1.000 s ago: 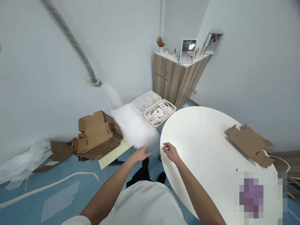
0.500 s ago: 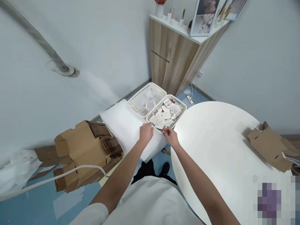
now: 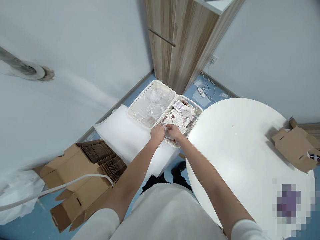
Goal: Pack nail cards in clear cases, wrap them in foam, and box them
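Note:
Both of my hands reach into a white slotted basket [image 3: 197,111] full of small printed packets [image 3: 180,110]. My left hand [image 3: 157,132] rests at the basket's near corner, fingers curled among the packets. My right hand [image 3: 174,131] lies beside it, fingers bent down into the packets. What either hand grips is hidden by the fingers. A second white basket [image 3: 140,102] with clear plastic pieces sits directly to the left of the first.
Both baskets rest on a stack of white foam sheets [image 3: 125,136]. A round white table [image 3: 245,146] is at my right, with a flat cardboard box blank [image 3: 295,146] on its far edge. Folded cardboard boxes [image 3: 82,176] lie at left. A wooden cabinet [image 3: 180,43] stands behind.
I have leaned forward and down. Both hands moved from near the table edge to the foam stack and on into the basket of packets.

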`<state>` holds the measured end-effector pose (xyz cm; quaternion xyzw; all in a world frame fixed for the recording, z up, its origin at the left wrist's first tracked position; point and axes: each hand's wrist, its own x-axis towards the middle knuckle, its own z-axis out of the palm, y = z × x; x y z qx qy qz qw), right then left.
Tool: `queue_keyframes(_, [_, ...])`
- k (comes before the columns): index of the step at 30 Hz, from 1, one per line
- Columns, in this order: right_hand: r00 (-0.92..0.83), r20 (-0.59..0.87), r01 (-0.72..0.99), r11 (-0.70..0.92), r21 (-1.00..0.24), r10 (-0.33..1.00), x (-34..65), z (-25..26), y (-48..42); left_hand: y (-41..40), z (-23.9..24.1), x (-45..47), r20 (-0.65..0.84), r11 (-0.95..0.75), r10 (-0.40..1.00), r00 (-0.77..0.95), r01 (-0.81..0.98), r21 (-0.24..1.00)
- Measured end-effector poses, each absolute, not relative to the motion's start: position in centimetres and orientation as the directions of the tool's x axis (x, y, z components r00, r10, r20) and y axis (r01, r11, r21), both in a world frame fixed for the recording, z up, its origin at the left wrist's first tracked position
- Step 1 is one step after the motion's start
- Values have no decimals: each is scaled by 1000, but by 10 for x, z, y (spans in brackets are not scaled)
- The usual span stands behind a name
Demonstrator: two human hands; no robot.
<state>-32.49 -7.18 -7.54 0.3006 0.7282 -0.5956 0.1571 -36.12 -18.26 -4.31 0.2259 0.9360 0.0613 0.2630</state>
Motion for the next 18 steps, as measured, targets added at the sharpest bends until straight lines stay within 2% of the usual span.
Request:
queue_keyframes(4, [-781,-585,602,14,-798,217,-323,-72,-75,-195,-45,-359,-330,836,517,-790,384,391])
queue_keyframes(8, [-829,-535,505,-196,-841,160,-315,-47,-70,-208,-34,-353,-139,688,527,-838,325,649])
queue_keyframes(10, [-847,-479,454,-156,-877,229,-304,-31,-66,-213,-25,-346,-98,567,467,-879,213,795])
queue_keyframes(12, [-850,-402,407,-62,-912,341,-286,-16,-62,-213,-16,-338,-155,420,370,-916,17,907])
queue_keyframes(14, [-856,-335,351,-33,-936,395,-264,-6,-57,-211,-9,-327,-282,246,333,-900,-206,947])
queue_keyframes(16, [-879,-284,277,-74,-958,384,-242,1,-53,-205,-4,-316,-394,91,406,-824,-393,915])
queue_keyframes(18, [-899,-235,208,-111,-972,369,-222,5,-49,-197,-1,-306,-461,16,529,-713,-535,845])
